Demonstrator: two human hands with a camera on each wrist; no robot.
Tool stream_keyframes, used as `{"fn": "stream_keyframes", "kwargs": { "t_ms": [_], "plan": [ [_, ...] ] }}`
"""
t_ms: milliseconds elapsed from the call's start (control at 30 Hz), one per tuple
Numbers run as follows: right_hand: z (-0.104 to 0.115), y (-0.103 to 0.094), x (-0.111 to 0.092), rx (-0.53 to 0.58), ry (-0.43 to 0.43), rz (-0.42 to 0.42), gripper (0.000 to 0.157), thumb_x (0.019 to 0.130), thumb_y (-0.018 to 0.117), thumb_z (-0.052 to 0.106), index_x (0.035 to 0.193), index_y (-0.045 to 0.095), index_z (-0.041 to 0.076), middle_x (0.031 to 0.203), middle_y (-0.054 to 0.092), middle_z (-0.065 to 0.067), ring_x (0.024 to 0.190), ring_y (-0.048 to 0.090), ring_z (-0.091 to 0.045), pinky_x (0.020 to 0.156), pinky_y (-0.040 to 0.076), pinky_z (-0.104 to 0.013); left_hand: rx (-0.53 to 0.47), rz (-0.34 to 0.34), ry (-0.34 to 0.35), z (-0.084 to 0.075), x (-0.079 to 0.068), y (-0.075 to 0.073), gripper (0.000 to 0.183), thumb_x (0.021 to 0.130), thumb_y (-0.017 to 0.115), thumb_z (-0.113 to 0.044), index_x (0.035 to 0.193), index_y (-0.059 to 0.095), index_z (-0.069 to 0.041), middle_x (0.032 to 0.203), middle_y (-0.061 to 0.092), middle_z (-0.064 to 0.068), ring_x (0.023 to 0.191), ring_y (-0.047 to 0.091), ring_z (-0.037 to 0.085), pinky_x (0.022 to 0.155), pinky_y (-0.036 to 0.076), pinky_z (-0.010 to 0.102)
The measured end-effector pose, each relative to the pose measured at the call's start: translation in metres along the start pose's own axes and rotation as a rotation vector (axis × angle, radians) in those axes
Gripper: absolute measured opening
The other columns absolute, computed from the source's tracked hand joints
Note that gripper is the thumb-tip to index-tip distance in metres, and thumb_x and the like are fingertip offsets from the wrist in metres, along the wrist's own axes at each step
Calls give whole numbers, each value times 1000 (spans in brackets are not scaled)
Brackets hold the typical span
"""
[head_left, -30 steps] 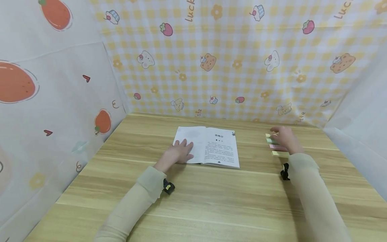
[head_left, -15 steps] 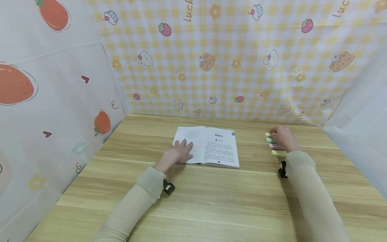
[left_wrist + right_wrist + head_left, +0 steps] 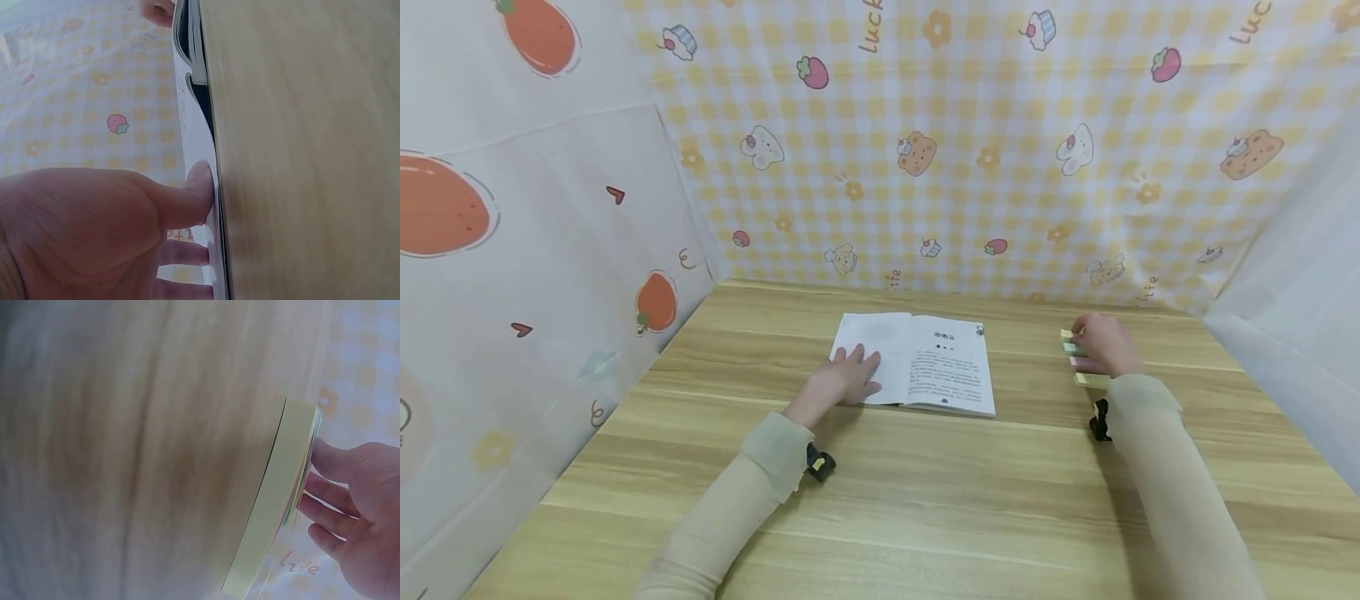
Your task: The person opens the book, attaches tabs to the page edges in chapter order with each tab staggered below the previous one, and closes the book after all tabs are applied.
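Note:
An open book [image 3: 950, 367] lies on the table, printed text on its right page. My left hand [image 3: 848, 377] rests on its left page with fingers spread. In the left wrist view, the thumb and fingertips of my left hand [image 3: 106, 219] press flat on the paper. At the right, my right hand [image 3: 1108, 343] is at the farthest yellow strip of a row of sticky notes [image 3: 1092, 380], thumb and finger pinching at its end. In the right wrist view, the near yellow sticky notes [image 3: 269, 506] partly hide the fingertips of my right hand [image 3: 359, 506].
The wooden table [image 3: 910, 500] runs up to a yellow checked cloth [image 3: 955, 200] at the back. A white patterned cloth [image 3: 572, 292] stands on the left. Green and pink sticky strips lie between the two yellow ones. A small black camera sits on each wrist.
My right hand has drawn slightly lower and leftward, its fingers closing in at the far yellow sticky notes. The left hand and the book stay in place.

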State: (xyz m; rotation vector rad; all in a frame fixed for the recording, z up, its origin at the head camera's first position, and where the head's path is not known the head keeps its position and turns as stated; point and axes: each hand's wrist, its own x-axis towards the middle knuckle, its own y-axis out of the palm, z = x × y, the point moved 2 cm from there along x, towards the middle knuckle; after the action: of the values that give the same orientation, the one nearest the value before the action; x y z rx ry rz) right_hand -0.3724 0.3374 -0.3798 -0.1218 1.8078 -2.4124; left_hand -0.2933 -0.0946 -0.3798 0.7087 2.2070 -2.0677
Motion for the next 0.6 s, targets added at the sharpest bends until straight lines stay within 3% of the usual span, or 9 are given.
{"fn": "stream_keyframes", "kwargs": {
  "t_ms": [267,600],
  "plan": [
    [2,-1,1,-63,-31,-18,24,97,58,1,117,63,-12,119,61,-36,107,58,-54,87,47,-63,-5,3,-3,-1,0,-1,64,108,44,-41,162,23,-15,167,13,17,151,13,44,118,22,59],
    [2,0,-2,-13,-19,13,23,99,52,-2,118,60,-13,119,57,-37,108,55,-53,89,45,-63,-13,8,-6,-2,-3,-1,64,108,44,-41,162,23,-15,167,14,17,150,14,44,118,22,58]
  ]
}}
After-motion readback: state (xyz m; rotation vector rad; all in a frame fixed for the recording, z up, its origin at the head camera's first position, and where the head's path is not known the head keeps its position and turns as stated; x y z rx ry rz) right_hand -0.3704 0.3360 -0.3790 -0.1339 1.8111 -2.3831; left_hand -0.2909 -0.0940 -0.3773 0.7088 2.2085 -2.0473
